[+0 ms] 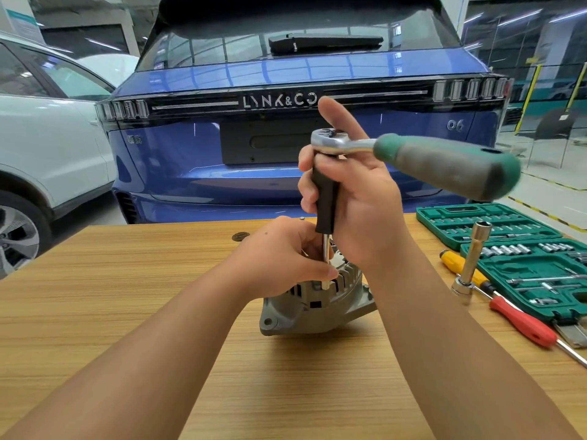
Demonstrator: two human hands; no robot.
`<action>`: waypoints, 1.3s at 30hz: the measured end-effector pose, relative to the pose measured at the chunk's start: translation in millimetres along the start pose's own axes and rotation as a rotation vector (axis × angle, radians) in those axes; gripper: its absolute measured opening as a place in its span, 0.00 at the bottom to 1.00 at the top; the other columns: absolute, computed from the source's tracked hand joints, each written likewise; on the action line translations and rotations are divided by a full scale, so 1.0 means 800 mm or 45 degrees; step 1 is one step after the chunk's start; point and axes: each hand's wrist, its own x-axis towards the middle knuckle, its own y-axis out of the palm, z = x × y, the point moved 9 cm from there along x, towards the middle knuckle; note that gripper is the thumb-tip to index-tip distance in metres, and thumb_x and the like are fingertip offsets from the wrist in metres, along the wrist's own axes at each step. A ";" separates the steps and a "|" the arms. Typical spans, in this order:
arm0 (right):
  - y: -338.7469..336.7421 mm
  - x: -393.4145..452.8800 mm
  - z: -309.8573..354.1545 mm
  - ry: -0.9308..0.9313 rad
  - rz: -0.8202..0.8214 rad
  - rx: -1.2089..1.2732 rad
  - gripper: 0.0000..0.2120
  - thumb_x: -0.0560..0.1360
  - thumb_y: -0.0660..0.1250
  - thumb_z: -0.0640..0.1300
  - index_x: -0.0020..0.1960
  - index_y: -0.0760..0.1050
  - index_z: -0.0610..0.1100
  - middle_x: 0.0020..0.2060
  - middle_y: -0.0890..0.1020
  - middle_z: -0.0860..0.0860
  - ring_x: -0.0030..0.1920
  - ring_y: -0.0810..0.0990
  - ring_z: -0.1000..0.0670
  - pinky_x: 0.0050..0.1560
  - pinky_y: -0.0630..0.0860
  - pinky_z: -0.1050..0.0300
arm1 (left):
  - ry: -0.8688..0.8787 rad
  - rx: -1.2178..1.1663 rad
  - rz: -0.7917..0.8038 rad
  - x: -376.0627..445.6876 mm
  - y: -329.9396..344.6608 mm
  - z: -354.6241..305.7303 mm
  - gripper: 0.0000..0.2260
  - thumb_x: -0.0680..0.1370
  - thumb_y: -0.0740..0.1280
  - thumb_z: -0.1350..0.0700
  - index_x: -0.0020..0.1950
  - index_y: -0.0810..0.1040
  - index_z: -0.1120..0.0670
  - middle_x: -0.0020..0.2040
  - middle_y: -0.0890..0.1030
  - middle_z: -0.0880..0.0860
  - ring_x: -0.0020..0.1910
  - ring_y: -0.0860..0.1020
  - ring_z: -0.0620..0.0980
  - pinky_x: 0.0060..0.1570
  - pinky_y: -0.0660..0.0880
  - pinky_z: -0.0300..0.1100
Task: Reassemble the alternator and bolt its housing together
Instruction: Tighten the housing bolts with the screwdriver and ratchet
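A grey metal alternator (313, 308) stands on the wooden table (127, 312) in the middle of the view. My left hand (282, 258) rests on top of it and pinches the thin steel shaft (326, 265) of a driver near its tip. The tip sits at the housing's upper rim. My right hand (359, 201) grips the driver's black handle (325, 201) upright, index finger raised. A ratchet wrench (413, 154) with a green and grey grip is fitted on the handle's top and sticks out to the right.
An open green socket set case (514, 249) lies at the right of the table. Beside it are a yellow screwdriver (460, 265), a red screwdriver (524, 322) and an upright long socket (473, 258). A blue car (286, 74) is behind the table, a white car (47, 138) at left.
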 end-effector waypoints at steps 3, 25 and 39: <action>0.001 -0.003 -0.001 0.070 0.066 0.221 0.20 0.80 0.50 0.47 0.69 0.71 0.47 0.42 0.79 0.44 0.35 0.72 0.47 0.37 0.69 0.55 | 0.001 -0.005 0.007 0.001 0.001 0.000 0.06 0.74 0.78 0.50 0.44 0.81 0.45 0.37 0.84 0.40 0.38 0.82 0.42 0.48 0.82 0.51; -0.003 0.001 0.003 -0.051 -0.026 -0.122 0.20 0.80 0.63 0.35 0.67 0.74 0.53 0.41 0.78 0.48 0.35 0.73 0.49 0.35 0.72 0.56 | -0.008 -0.035 0.007 -0.001 0.001 0.001 0.06 0.74 0.78 0.50 0.48 0.83 0.44 0.39 0.85 0.40 0.41 0.84 0.42 0.50 0.82 0.51; -0.023 0.001 -0.007 0.180 -0.305 0.025 0.14 0.77 0.68 0.52 0.58 0.75 0.44 0.38 0.77 0.51 0.31 0.74 0.53 0.32 0.70 0.61 | -0.006 0.015 -0.027 0.002 -0.001 0.001 0.07 0.73 0.78 0.48 0.42 0.81 0.43 0.38 0.84 0.38 0.38 0.82 0.38 0.44 0.80 0.46</action>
